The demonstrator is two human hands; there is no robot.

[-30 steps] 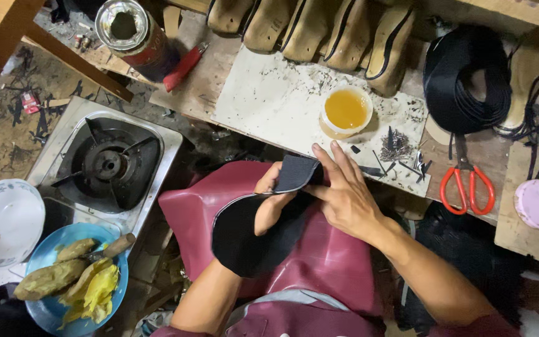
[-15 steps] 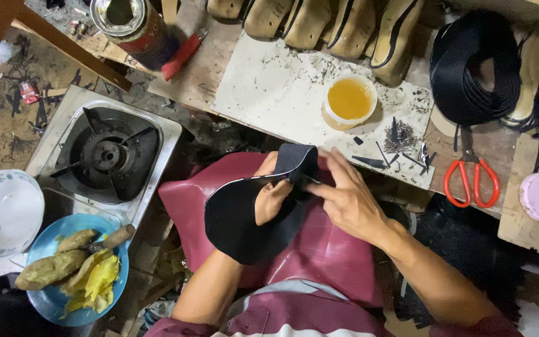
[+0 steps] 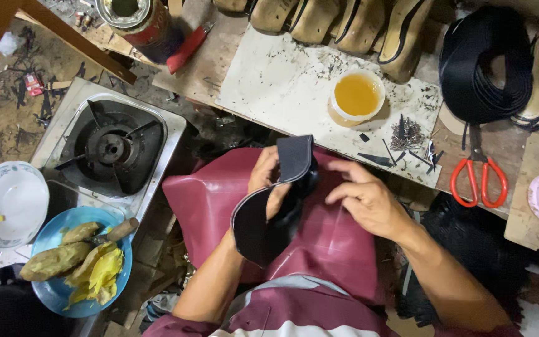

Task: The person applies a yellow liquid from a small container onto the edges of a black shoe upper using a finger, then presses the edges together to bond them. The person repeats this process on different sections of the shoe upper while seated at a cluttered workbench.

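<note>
Left hand [image 3: 268, 181] grips the black shoe upper [image 3: 276, 206] over the maroon apron [image 3: 319, 237]; since a second ago the piece has folded more, its strap end now standing upright. Right hand [image 3: 369, 201] has let go and rests beside it, fingers loosely curled, holding nothing. On the workbench [image 3: 282, 81] stand a round cup of yellow glue [image 3: 357, 95], red-handled scissors [image 3: 483, 181] and a red tin [image 3: 141, 22] with a printed label.

A bowl [image 3: 357, 95] stands on the board [image 3: 282, 81], scissors [image 3: 483, 178] to its right.
</note>
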